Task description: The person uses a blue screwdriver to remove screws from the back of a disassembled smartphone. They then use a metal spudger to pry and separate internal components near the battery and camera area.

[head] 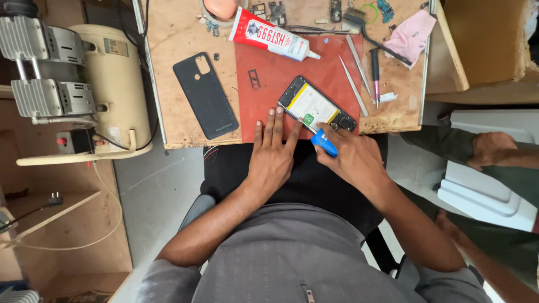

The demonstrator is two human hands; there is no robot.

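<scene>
On the red work mat (269, 73), near edge of the wooden bench (174, 33): opened smartphone (316, 106), back cover off, long axis diagonal, one end up-left, the other down-right; likely light, rigid, fragile, best held by its side edges. Left hand (272, 154) lies flat, fingers spread, steadying the phone's lower-left edge; right hand (351, 157) is closed around a blue-handled tool (324, 142) touching the phone.
</scene>
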